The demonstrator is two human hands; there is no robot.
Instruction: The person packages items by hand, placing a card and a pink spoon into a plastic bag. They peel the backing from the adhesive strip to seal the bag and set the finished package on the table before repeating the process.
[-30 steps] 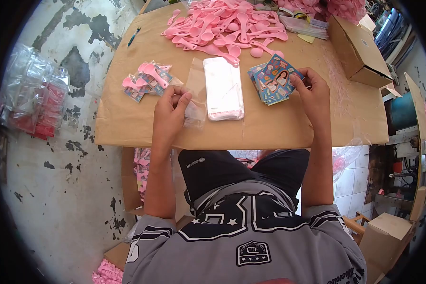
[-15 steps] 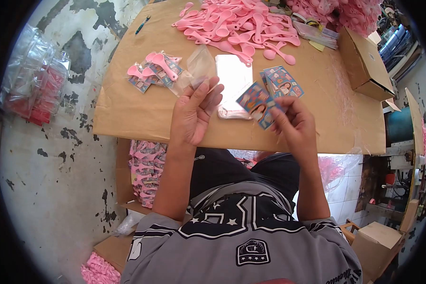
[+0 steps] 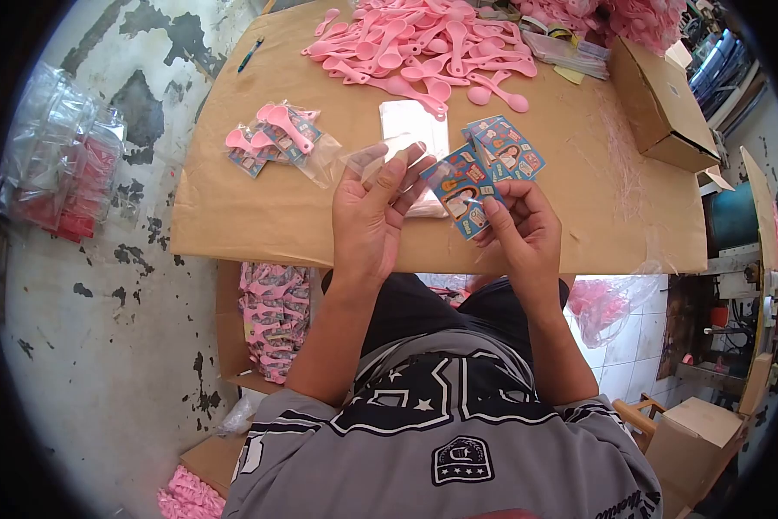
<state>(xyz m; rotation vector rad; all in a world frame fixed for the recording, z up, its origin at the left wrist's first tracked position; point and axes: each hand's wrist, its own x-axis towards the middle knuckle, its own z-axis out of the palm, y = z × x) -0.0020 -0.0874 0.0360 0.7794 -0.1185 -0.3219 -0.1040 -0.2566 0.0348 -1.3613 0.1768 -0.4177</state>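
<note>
In the head view my left hand (image 3: 370,216) pinches a small clear plastic bag (image 3: 360,159) between thumb and fingers. My right hand (image 3: 527,227) grips a blue printed card (image 3: 461,186) by its lower right edge. The card's left side is right at the fingertips of my left hand, where it overlaps the clear film. Beneath and behind both hands lies a stack of clear bags (image 3: 415,121) on white backing. More blue cards (image 3: 507,145) rest just beyond my right hand.
Pink spoons (image 3: 423,48) are heaped at the table's far side. Bagged cards with spoons (image 3: 276,137) lie at left, near a pen (image 3: 250,54). A cardboard box (image 3: 661,108) stands at right. Below the table's left edge, a carton holds packed pink spoons (image 3: 275,320).
My right hand has brought the card left and up against my left hand and the bag. My left hand has shifted slightly right. The view has moved a little.
</note>
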